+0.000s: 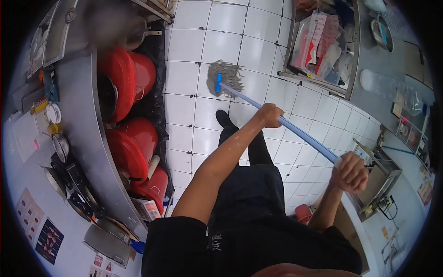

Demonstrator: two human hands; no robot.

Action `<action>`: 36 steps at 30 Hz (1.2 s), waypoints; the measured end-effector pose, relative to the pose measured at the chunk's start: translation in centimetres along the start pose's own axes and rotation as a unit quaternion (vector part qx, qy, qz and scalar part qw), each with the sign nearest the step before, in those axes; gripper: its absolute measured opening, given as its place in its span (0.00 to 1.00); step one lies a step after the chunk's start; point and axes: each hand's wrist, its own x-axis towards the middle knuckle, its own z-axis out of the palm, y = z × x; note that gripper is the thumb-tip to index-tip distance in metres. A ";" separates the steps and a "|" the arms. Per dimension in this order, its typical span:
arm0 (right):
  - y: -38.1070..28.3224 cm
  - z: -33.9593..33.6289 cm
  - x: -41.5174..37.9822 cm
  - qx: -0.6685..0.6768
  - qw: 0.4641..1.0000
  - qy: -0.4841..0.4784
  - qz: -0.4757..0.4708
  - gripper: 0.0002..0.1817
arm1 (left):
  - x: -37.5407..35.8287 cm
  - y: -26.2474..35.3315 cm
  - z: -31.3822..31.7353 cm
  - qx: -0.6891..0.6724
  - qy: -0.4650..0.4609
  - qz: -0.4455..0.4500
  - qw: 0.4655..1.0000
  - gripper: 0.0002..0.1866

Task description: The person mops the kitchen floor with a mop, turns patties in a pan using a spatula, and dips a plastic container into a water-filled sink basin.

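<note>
A string mop with a blue handle (307,136) slants across the middle of the head view. Its grey mop head (229,76) lies spread on the white tiled floor (187,92), joined to the handle by a blue clamp. My left hand (270,115) is wrapped round the lower part of the handle. At the upper end of the handle, my right hand (349,172) is closed in a fist around it, hiding the tip. One black shoe (224,118) shows on the tiles just behind the mop head.
Along the left, red buckets (138,76) stand on black plastic under a steel counter (76,92). On the right, a shelf holds a clear plastic bin (318,44) beside another steel counter (376,60). A small pinkish-red bucket (303,213) sits near my right elbow.
</note>
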 end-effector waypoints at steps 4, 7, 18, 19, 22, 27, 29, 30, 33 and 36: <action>4.2 2.8 -0.9 0.033 0.999 -0.005 0.019 0.27 | -3.8 -4.1 -4.3 0.043 0.032 -0.011 0.999 0.05; 8.0 2.2 -4.3 0.063 0.998 0.011 0.017 0.27 | -7.2 -8.0 -5.0 0.068 0.057 -0.014 0.996 0.05; 15.5 8.5 -21.5 -0.010 0.995 0.047 0.082 0.19 | -22.4 -18.6 -8.1 0.105 -0.039 -0.031 0.993 0.06; 14.5 8.2 -20.0 -0.014 0.995 0.063 0.077 0.20 | -21.4 -17.6 -7.8 0.107 -0.028 -0.031 0.993 0.07; 9.0 6.0 -16.7 -0.056 0.993 0.056 0.085 0.20 | -17.5 -12.9 -4.9 0.081 0.024 -0.011 0.996 0.07; -4.3 2.8 -12.5 -0.161 0.981 0.061 0.090 0.18 | -9.8 -1.4 4.3 0.000 0.077 0.064 0.995 0.08; -9.2 2.6 -11.1 -0.175 0.979 0.045 0.090 0.17 | -7.1 3.6 8.1 -0.058 0.087 0.108 0.989 0.10; -10.9 2.4 -10.9 -0.193 0.977 0.021 0.089 0.16 | -6.0 5.0 10.6 -0.090 0.083 0.122 0.985 0.11; -12.9 2.2 -10.8 -0.248 0.966 -0.024 0.071 0.16 | -3.0 9.9 15.5 -0.184 0.107 0.172 0.962 0.14; -11.6 2.6 -11.1 -0.292 0.955 -0.042 0.035 0.17 | -0.9 9.9 19.7 -0.196 0.094 0.193 0.957 0.14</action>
